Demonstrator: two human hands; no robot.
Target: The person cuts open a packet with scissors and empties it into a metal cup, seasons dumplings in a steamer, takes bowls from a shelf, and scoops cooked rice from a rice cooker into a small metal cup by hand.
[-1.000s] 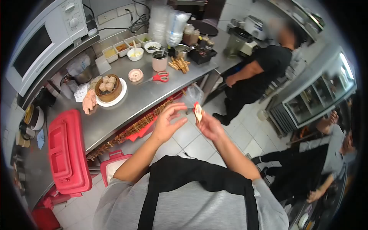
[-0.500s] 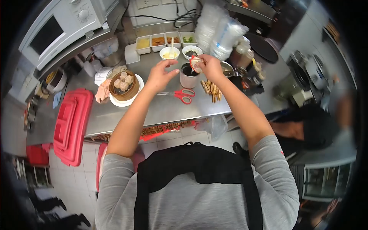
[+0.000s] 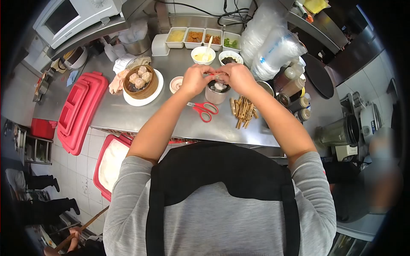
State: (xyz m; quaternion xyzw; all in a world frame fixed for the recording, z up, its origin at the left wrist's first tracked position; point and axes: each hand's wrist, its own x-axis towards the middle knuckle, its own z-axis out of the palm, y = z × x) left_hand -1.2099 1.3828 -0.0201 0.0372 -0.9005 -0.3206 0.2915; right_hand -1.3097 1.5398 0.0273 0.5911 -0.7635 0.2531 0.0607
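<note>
My left hand (image 3: 197, 79) and my right hand (image 3: 237, 77) meet above a light-coloured cup (image 3: 216, 95) with dark contents. Between their fingertips is a small red-and-white packet (image 3: 213, 74), mostly hidden. Something whitish (image 3: 220, 86) shows at the cup's mouth; I cannot make out what it is. Left of the cup lies a small round pale container (image 3: 175, 84), partly behind my left wrist. In front of the cup rest red-handled scissors (image 3: 206, 112). A bundle of brown sticks (image 3: 243, 112) lies to the right of the cup.
A bamboo steamer (image 3: 148, 90) with several dumplings sits on a white plate (image 3: 159, 94). Behind stand ingredient tubs (image 3: 194, 38) and two white bowls (image 3: 202, 62). Plastic-wrapped containers (image 3: 273, 53) and bottles (image 3: 294, 85) stand right. A red lid (image 3: 81, 113) leans left; a blurred person is at right.
My left hand has moved right to join my right hand at the packet over the cup. The view has shifted. The small round container now shows, and whitish matter appears in the cup's mouth.
</note>
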